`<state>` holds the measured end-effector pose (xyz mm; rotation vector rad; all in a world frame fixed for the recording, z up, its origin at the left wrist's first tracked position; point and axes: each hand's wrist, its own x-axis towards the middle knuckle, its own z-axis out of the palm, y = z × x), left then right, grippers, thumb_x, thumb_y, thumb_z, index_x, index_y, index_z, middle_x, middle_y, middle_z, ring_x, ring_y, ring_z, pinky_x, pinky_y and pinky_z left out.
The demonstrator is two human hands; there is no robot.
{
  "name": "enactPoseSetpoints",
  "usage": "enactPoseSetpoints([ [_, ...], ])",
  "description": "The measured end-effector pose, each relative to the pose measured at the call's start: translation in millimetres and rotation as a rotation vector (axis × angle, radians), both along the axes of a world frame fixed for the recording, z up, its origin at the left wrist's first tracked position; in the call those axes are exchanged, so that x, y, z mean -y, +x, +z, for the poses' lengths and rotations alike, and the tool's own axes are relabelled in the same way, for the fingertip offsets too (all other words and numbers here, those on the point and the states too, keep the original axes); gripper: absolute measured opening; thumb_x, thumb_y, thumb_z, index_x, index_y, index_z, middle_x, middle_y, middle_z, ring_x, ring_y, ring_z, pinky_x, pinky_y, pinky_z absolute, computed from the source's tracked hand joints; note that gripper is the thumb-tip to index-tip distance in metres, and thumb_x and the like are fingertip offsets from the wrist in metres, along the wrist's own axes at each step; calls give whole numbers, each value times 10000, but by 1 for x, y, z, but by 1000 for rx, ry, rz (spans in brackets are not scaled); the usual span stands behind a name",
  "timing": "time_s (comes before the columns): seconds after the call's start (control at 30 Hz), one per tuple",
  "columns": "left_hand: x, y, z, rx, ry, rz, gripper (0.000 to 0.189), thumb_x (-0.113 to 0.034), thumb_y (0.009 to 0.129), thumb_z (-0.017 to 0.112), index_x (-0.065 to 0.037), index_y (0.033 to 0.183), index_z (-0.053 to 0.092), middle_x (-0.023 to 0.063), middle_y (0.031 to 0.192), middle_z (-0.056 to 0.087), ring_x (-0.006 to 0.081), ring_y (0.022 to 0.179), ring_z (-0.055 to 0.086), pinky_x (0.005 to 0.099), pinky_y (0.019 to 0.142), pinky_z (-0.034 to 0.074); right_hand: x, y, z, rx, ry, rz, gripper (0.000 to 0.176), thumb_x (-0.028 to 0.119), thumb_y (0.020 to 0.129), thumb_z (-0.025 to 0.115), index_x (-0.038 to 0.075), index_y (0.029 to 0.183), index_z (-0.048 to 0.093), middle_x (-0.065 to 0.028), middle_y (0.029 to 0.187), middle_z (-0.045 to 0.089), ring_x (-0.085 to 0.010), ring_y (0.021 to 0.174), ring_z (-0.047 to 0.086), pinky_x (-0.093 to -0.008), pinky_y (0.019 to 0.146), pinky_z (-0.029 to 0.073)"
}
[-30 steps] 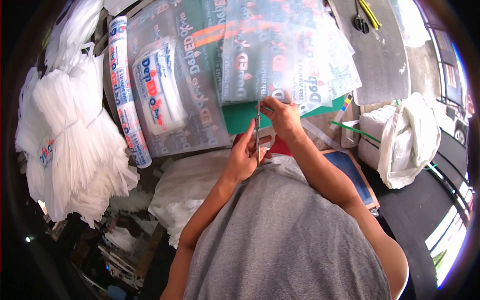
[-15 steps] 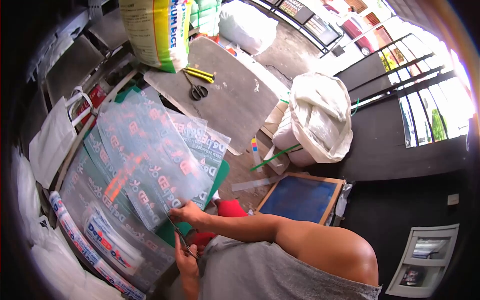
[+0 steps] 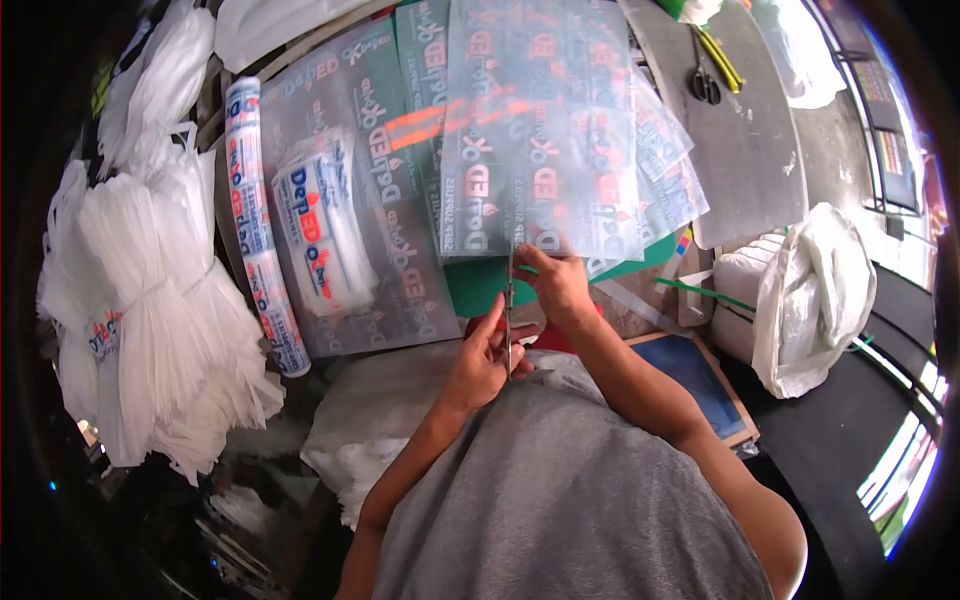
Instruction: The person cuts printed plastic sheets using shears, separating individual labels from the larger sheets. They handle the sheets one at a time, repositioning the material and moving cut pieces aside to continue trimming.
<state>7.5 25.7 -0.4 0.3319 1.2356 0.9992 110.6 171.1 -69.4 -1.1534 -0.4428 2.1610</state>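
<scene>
Right in front of the grey shirt, the right hand (image 3: 555,283) pinches the near edge of the printed sheet (image 3: 540,130), thumb and fingers pressed together on the clear plastic. Just below that edge, the left hand (image 3: 487,358) is curled round the handles of the scissors (image 3: 509,305). The blades stand straight up and the tips meet the sheet's near edge, right beside the pinching fingers. How far the blades are parted can't be made out.

The sheet itself lies flat and spreads away from the person, red and white lettering all over it. It sits on top of more printed sheets, and a green board (image 3: 478,285) peeks out under its near edge.

Left of the sheet lies a wrapped pack of printed bags (image 3: 322,225), and beyond that a long printed roll (image 3: 255,225). Further left again are heaped bundles of white bags (image 3: 150,300).

Right of the sheet there's a grey bench (image 3: 760,160) with a second pair of scissors (image 3: 703,85) lying on it, well apart from both hands. Below and right of the sheet sits a white sack (image 3: 815,285), and nearer the person's right arm a blue framed screen (image 3: 700,372).
</scene>
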Motion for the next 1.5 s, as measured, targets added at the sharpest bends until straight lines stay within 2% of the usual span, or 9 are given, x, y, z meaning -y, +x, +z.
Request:
enactPoseSetpoints([
  [0.07,-2,-1,4,3,1,-9,750,-43,979,558,-108,1580,114,163,1232,637,160,833,683,268,700,566,2,0,0,1,-2,8,329,14,905,657,38,1208,530,-105,1031,635,-228,912,653,-395,801,584],
  [0.27,-3,0,5,18,-27,-9,761,-48,977,560,-120,1581,103,179,1253,629,168,819,693,266,684,572,5,0,-4,6,5,-6,313,19,913,649,31,1202,529,-102,1023,634,-220,902,650,-385,810,581],
  [0.87,-10,0,10,87,-59,3,759,2,985,513,-142,1584,71,201,1265,622,126,761,665,253,680,567,8,1,-12,48,-18,-22,336,19,914,645,24,1229,529,-117,1037,647,-228,891,671,-368,792,582],
  [0.97,-14,0,9,63,-42,9,776,-58,974,570,-127,1583,93,205,1274,621,123,743,648,252,668,555,9,2,-13,63,-13,-14,300,28,913,651,15,1197,557,-113,1015,656,-220,886,675,-356,787,579],
  [1.2,-23,-3,4,42,-28,-8,752,-1,984,520,-148,1584,91,186,1230,645,103,723,647,242,645,560,10,2,-11,140,-9,-20,268,45,899,675,6,1150,587,-101,964,668,-185,822,663,-324,752,569],
  [1.33,-22,-3,5,39,-27,20,753,-74,977,575,-112,1580,124,188,1248,637,127,724,633,267,648,541,8,2,-4,170,-51,-28,243,35,876,692,3,1100,605,-94,931,675,-173,804,660,-322,741,568],
  [1.37,-23,-2,3,23,3,10,748,-77,979,573,-110,1580,128,184,1242,642,127,721,629,269,646,537,8,9,-11,297,27,142,197,65,859,710,0,1029,633,-81,892,685,-170,808,665,-333,744,563],
  [1.4,-18,-2,-1,-23,24,-24,731,-83,983,569,-94,1577,142,193,1223,649,131,711,619,274,635,522,19,26,-32,526,727,432,194,118,848,722,-16,975,664,-81,883,705,-170,824,669,-338,748,550],
  [1.5,-23,6,10,60,30,68,797,-167,936,648,-61,1565,170,160,1194,660,116,639,548,266,596,476,9,19,-1,478,107,368,173,183,913,678,45,999,736,-69,937,747,-136,881,698,-314,768,551],
])
